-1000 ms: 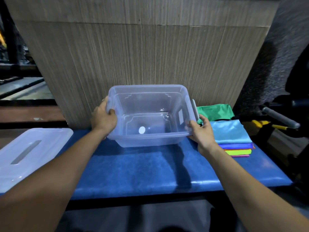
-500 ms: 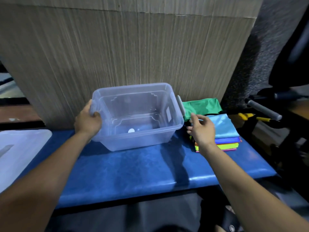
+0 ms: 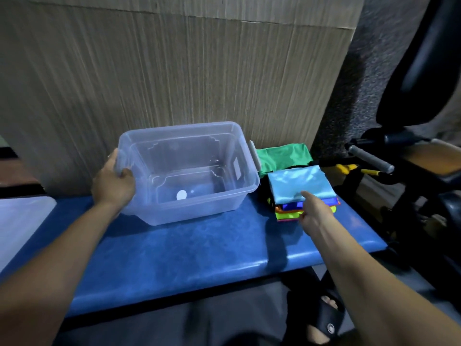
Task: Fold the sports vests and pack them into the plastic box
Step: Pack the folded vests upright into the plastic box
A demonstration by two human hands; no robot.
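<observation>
The clear plastic box (image 3: 245,188) stands with nothing in it on the blue padded bench (image 3: 189,255), against the wall. My left hand (image 3: 112,186) grips its left rim, thumb inside. To the right of the box lies a stack of folded sports vests (image 3: 299,182), light blue on top with dark blue, orange and yellow-green layers beneath. My right hand (image 3: 314,214) is at the stack's near edge, forefinger on the light-blue vest and thumb lower against the layers. A green vest (image 3: 282,154) lies behind the stack.
The box's white lid (image 3: 22,223) lies on the bench at the far left. A wood-grain panel (image 3: 174,71) rises right behind the box. Dark exercise equipment with a grey handle (image 3: 371,159) stands to the right of the bench end.
My right hand left the box's right side and went right to the near edge of the vest stack. My left hand keeps hold of the box. The view has swung right.
</observation>
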